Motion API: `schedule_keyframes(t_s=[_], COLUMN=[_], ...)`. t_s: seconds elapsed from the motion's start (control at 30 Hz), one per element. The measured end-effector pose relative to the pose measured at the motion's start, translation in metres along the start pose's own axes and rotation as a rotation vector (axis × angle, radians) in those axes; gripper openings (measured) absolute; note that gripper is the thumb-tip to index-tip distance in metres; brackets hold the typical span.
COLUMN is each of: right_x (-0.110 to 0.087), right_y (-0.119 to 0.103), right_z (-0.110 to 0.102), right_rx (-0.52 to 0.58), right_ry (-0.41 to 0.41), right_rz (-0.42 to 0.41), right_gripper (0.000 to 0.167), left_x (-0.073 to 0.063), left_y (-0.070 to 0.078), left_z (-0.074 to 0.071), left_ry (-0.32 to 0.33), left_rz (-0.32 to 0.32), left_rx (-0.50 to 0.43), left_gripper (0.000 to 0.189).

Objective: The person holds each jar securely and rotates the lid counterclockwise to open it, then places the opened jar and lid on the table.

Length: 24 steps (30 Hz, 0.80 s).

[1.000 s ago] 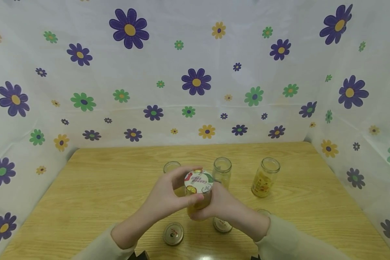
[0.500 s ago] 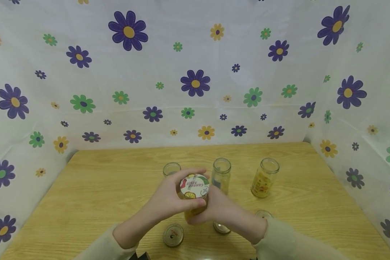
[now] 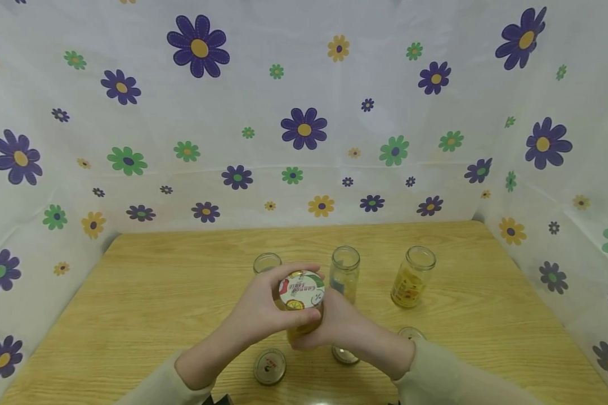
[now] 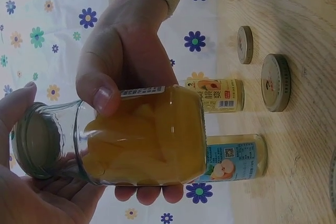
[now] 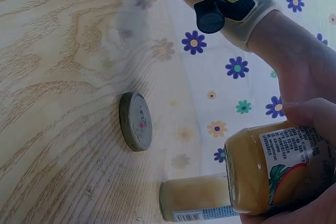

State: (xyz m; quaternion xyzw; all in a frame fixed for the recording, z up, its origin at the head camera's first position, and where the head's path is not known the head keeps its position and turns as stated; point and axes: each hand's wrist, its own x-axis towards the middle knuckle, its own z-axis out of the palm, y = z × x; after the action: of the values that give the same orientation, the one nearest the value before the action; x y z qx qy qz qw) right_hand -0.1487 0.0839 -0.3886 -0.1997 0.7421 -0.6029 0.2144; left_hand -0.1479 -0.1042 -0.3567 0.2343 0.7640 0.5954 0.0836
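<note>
Both hands hold one glass jar (image 4: 147, 135) of yellow fruit pieces above the table. My left hand (image 3: 255, 312) grips its white, fruit-printed lid (image 3: 302, 289), thumb on the near side and fingers around the far side. Lower down, my right hand (image 3: 344, 320) wraps around the jar's body; most of its fingers are hidden in the head view. A paper label with a mango-like picture (image 5: 289, 182) shows on the jar in the right wrist view. The lid sits on the jar's mouth.
Three lidless glass jars stand behind the hands: one at left (image 3: 267, 261), one in the middle (image 3: 345, 273), one with a yellow label at right (image 3: 414, 275). Loose metal lids lie nearer: a left lid (image 3: 270, 367), a middle lid (image 3: 345, 356) and a right lid (image 3: 412, 333).
Both hands have shifted the jar slightly left and toward me over the second, and the print on the lid lies at a slightly different angle. In the last half second little has moved.
</note>
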Motion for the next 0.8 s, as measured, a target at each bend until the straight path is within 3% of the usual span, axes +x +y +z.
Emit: schedule_keyframes(t_s=[0.37,0.8], right_x=[0.0018,0.0023], right_y=[-0.0014,-0.0023], right_z=[-0.0006,0.0004], right_rx=[-0.021,-0.01], right_ry=[0.008,0.022], right_rz=[-0.015,-0.016], right_gripper=[0.06,0.061], left_x=[-0.002,-0.004], left_y=[0.0034,0.0007], left_z=[0.0047,0.0051], left_ry=[0.069,0.083], left_rz=[-0.032,0.005], left_rx=[0.031,0.018], left_gripper=[0.062,0.063])
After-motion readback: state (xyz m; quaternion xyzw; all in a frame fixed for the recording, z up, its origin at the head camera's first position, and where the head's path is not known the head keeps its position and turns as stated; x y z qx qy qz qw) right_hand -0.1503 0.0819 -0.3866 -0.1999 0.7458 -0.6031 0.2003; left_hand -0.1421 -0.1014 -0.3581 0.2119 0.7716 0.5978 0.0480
